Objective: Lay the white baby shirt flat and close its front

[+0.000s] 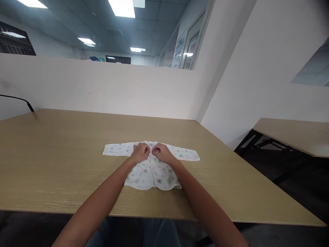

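Note:
A white baby garment [151,175] with a small green print lies flat on a light wood table [64,157], its sleeves spread out to either side. My left hand [140,152] and my right hand [160,152] sit close together near its collar. Both hands have their fingers curled and pinch the cloth at the front opening. The left sleeve [115,149] and right sleeve [186,154] lie flat, and the two rounded lower front panels overlap the table near its middle. My hands hide the top of the front opening.
A cream partition wall [102,89] runs along the far edge of the table, and a black cable [17,99] hangs over it at the left. Another wood table [290,133] stands at the right beyond a gap with a dark floor.

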`<action>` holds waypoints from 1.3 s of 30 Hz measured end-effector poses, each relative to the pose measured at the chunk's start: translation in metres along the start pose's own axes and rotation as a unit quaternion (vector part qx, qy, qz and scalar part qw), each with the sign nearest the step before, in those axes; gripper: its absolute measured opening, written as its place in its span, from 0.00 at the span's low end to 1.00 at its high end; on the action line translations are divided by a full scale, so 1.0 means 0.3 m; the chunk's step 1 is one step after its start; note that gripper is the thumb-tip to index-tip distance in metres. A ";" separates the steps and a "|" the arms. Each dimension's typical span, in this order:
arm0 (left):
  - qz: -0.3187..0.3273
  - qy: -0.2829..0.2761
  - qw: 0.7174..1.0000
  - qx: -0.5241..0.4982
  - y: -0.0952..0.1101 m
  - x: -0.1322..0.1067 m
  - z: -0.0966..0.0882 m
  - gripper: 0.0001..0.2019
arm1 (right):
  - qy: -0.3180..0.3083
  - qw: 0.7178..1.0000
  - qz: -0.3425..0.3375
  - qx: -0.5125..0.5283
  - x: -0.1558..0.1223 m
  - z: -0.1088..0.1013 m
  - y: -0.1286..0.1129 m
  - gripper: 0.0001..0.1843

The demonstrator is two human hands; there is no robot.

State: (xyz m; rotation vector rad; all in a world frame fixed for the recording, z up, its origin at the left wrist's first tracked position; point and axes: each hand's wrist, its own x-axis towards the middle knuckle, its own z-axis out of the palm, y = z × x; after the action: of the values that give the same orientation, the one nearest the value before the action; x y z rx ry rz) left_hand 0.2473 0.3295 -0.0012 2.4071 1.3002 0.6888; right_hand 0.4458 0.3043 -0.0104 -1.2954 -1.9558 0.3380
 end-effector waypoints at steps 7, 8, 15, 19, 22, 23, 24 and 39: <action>-0.008 0.009 1.000 -0.018 0.017 -0.009 -0.014 0.06 | 0.016 1.000 -0.013 0.012 -0.002 0.013 0.004 0.02; -0.008 0.012 1.000 -0.020 0.019 -0.010 -0.016 0.06 | 0.013 1.000 -0.014 0.015 -0.002 0.012 0.005 0.03; -0.015 0.028 0.999 -0.025 0.030 -0.011 -0.026 0.07 | -0.018 0.999 -0.035 0.018 -0.006 0.005 0.002 0.03; -0.018 0.035 0.999 -0.012 0.040 -0.017 -0.032 0.07 | -0.024 0.998 -0.043 0.029 -0.008 0.007 0.000 0.04; -0.009 0.042 0.999 0.007 0.046 -0.024 -0.032 0.07 | -0.022 0.998 -0.040 0.037 -0.008 0.011 0.002 0.03; -0.006 0.044 0.999 0.014 0.046 -0.026 -0.031 0.07 | -0.022 0.998 -0.035 0.038 -0.008 0.011 0.002 0.03; -0.003 0.047 0.999 0.021 0.046 -0.028 -0.030 0.07 | -0.021 0.999 -0.030 0.039 -0.008 0.012 0.001 0.03; 0.000 0.060 0.995 0.078 0.059 -0.032 -0.023 0.07 | 0.039 0.996 0.069 0.039 0.019 0.042 0.009 0.03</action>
State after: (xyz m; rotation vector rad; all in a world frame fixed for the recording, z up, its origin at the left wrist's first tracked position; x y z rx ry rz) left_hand 0.2512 0.3122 0.0106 2.5228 1.4499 0.7693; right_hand 0.4375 0.3128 -0.0179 -1.3747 -1.7761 0.4209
